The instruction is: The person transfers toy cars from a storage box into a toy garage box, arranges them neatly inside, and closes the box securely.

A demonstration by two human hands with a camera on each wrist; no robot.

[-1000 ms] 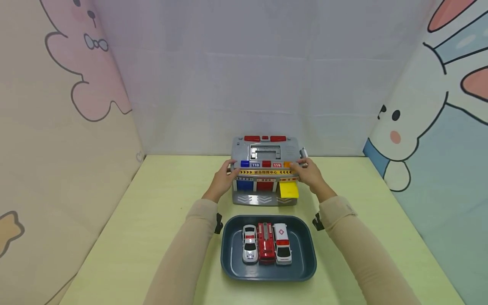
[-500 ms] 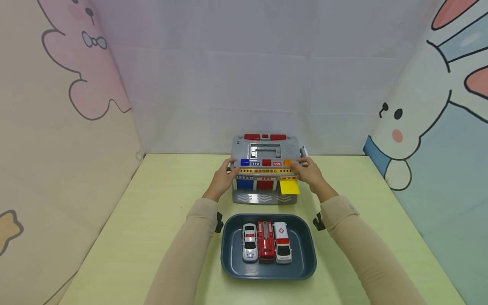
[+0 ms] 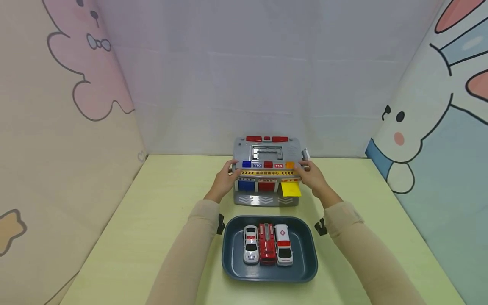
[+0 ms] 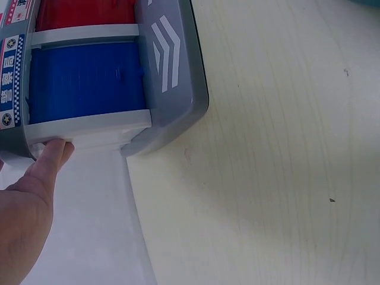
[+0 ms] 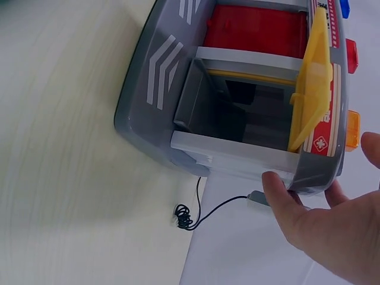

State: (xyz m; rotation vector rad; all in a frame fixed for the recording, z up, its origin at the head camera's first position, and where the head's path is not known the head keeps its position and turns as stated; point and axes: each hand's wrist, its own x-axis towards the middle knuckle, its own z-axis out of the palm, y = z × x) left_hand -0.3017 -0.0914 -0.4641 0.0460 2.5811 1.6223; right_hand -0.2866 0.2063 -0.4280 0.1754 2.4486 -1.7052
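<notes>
A grey toy emergency garage [image 3: 267, 173] stands at the back of the table. My left hand [image 3: 223, 182] grips its left side, beside the blue door [image 4: 86, 80], which is down. On the opposite side my right hand [image 3: 314, 181] holds the garage, fingers against the side wall and thumb near the orange button [image 5: 353, 130]. The yellow door [image 5: 312, 83] is swung up, and its bay shows no car inside. The red door [image 5: 258, 29] in the middle is down. Parts of the fingers are hidden behind the garage.
Closer to me lies a dark blue tray [image 3: 270, 274] with a silver car [image 3: 250, 245], a red fire truck [image 3: 267, 243] and a white ambulance [image 3: 284, 245] side by side. A thin black cord [image 5: 184, 218] lies coiled by the garage's right side. A white cloth [image 3: 263, 84] hangs behind.
</notes>
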